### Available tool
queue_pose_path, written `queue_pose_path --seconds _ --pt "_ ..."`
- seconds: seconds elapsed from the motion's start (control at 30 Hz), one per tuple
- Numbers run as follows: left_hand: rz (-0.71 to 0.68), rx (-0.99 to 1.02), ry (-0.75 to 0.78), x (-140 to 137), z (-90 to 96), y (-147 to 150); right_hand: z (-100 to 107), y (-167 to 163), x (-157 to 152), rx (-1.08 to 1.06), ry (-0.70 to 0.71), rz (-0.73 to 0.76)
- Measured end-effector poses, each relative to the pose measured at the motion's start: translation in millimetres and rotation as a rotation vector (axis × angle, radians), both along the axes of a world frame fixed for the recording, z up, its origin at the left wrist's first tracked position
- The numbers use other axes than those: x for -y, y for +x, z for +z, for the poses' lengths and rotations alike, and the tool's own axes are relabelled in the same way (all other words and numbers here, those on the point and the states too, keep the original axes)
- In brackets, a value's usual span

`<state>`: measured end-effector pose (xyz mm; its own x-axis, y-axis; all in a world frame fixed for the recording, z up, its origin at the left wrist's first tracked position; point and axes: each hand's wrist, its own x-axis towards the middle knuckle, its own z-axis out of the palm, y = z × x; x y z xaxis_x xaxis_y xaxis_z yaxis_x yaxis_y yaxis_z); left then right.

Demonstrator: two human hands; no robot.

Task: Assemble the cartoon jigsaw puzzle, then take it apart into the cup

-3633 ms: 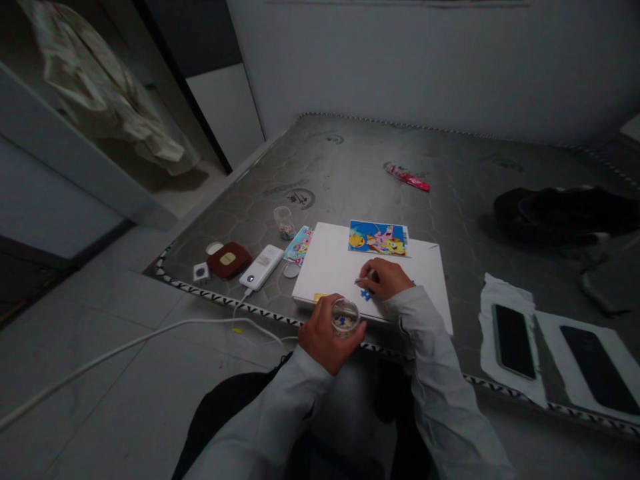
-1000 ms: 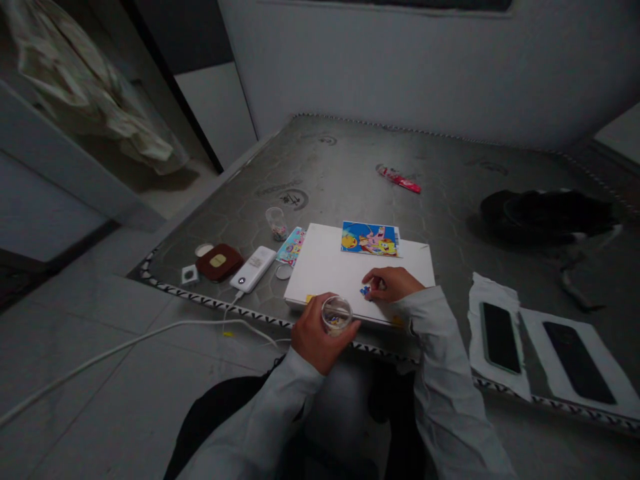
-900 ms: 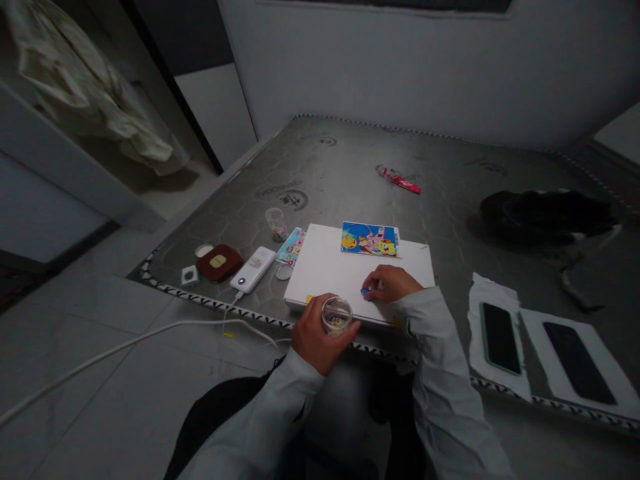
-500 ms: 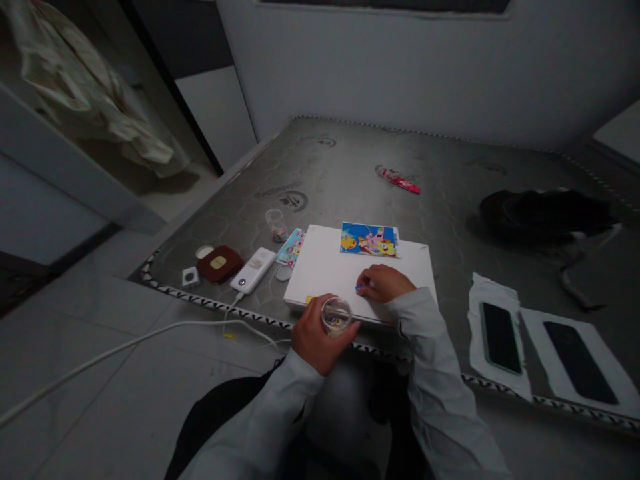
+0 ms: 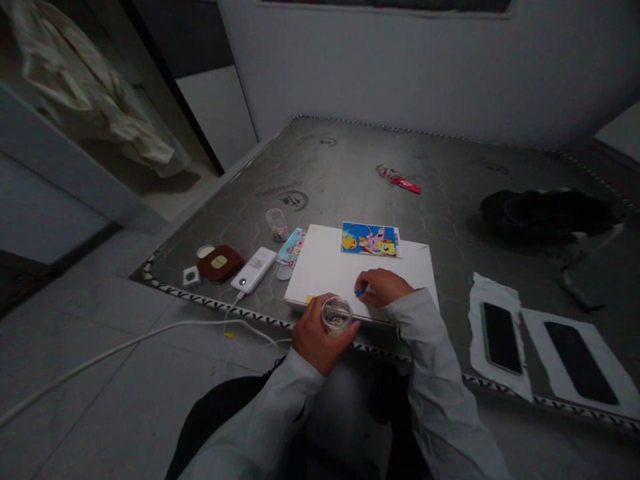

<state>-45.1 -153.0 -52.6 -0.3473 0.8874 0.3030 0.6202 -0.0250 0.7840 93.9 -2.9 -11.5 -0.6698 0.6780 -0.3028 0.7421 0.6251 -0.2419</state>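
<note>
My left hand (image 5: pixel 316 337) is wrapped round a clear plastic cup (image 5: pixel 337 313) at the near edge of a white box (image 5: pixel 320 257). Small yellowish and dark pieces lie in the bottom of the cup. Above the box's near right part, my right hand (image 5: pixel 384 287) pinches a small blue piece (image 5: pixel 359 293) between thumb and fingertips; its exact kind is too small to make out. A cartoon picture card (image 5: pixel 370 239) in blue, pink and yellow lies flat on the far side of the box. By my left hand a bit of yellow (image 5: pixel 311 300) shows on the box.
Left of the box are a second clear cup (image 5: pixel 277 225) with small pieces, a round lid (image 5: pixel 284 273), another card (image 5: pixel 291 247), a white power bank (image 5: pixel 254 270) with cable and a brown case (image 5: pixel 220 264). Rightward lie a phone (image 5: pixel 501 337) and a dark cap (image 5: pixel 545 213).
My right hand has shifted slightly, and more of the blue piece shows at its fingertips. The left hand and its cup have stayed nearly still.
</note>
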Motion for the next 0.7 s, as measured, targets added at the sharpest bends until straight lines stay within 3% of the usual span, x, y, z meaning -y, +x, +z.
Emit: queue_pose_path --seconds 0.47,0.7 --pt "0.017 -0.011 -0.004 -1.9 0.4 1.4 -6.0 -5.3 3.3 -0.049 0.025 0.025" --pt "0.012 -0.001 -0.003 -0.8 0.2 0.5 15.1 2.3 6.6 -0.256 0.007 -0.054"
